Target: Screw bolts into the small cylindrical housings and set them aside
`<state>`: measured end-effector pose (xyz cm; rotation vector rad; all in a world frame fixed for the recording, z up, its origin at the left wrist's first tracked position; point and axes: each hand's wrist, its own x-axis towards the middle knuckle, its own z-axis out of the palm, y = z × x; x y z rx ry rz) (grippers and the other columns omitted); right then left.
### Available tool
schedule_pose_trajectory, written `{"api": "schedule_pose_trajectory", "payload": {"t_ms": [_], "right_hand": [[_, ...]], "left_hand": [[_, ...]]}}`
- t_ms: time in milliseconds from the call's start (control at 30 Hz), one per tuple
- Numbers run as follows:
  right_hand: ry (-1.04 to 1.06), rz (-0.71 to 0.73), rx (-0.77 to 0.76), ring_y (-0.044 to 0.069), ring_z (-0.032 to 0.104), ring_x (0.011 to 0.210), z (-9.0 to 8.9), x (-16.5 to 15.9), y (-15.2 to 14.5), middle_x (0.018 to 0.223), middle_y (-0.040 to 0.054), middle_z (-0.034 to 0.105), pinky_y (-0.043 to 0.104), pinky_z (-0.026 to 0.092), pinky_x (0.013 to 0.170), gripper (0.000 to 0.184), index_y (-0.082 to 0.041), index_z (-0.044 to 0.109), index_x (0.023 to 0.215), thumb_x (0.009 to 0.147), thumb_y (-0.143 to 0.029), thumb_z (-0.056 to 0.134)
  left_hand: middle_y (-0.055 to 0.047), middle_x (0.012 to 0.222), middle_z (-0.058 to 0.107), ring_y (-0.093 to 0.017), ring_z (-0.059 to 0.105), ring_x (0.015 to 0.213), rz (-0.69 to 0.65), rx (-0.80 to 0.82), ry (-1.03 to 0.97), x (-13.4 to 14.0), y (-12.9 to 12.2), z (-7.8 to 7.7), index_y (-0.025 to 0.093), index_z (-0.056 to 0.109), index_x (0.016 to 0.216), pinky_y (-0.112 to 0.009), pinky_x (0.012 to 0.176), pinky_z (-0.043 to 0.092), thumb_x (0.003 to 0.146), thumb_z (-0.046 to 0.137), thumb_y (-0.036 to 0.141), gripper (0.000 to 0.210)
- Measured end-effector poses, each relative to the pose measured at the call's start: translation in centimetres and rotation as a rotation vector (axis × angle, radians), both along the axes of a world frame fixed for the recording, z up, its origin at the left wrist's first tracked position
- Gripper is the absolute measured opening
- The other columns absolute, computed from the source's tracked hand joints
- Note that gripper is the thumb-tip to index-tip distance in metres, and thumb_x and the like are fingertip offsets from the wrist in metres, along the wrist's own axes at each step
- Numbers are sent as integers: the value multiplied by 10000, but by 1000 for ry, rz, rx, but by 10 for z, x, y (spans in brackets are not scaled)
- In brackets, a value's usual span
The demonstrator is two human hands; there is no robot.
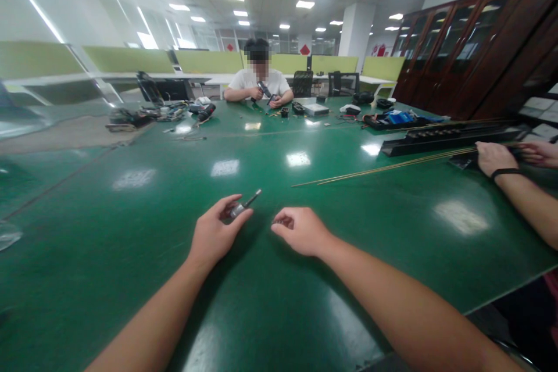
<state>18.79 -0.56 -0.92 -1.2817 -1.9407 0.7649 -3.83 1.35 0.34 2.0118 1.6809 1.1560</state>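
Observation:
My left hand (pixel 215 232) grips a short silvery metal cylinder with a thin shaft (pixel 238 210) between thumb and fingers. The shaft points up and to the right, over the green tabletop (pixel 279 296). Just to the right, my right hand (pixel 303 229) is curled with thumb and fingertips drawn together. Something small and dark seems to sit at its fingertips, too small to name. The two hands are apart, with a narrow gap between them.
Across the table a person (pixel 258 84) in a white shirt holds a dark tool. At right, another person's hands (pixel 497 158) are by long thin brass-coloured rods (pixel 375 169) and a black rail (pixel 436 142). Tools and parts (pixel 165 110) lie along the far side.

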Motion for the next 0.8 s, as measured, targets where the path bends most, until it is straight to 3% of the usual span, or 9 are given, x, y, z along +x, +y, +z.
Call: {"api": "schedule_pose_trajectory", "payload": {"t_ms": [167,333,500,700,800], "right_hand": [[4,-1,-11,138,629,721,-2,0,3,832,18,732,236,452,652,189,-205,742,953,862,-339,645],[3,7,-11,141,634,729,-2,0,3,846,20,736,239,455,655,196,-207,741,957,863,-348,642],[-9,23,4,140,633,717,-1,-1,2,838,16,736,236,449,641,195,-210,740,946,859,-354,641],[-25,25,7,140,630,713,0,-2,1,839,16,735,236,444,630,198,-214,741,941,856,-364,642],[-27,27,16,141,631,716,0,-2,2,844,16,736,236,443,628,201,-217,743,942,856,-368,641]], "left_hand": [[-48,924,745,-223,688,806,106,-61,-90,2,0,3,212,710,1098,-338,805,526,779,664,573,484],[-75,947,754,-241,716,912,38,-140,-375,5,-3,3,174,657,1039,-337,881,554,667,796,504,516],[-99,979,749,-266,717,950,1,-169,-437,4,-1,-1,168,627,1027,-404,943,549,633,826,492,548],[-124,1084,708,-247,716,927,-36,-152,-462,2,4,-5,140,517,1279,-439,965,541,775,663,553,668],[-138,1118,698,-256,701,991,22,-113,-415,0,2,-2,133,456,1361,-448,989,527,799,627,543,717]]}}
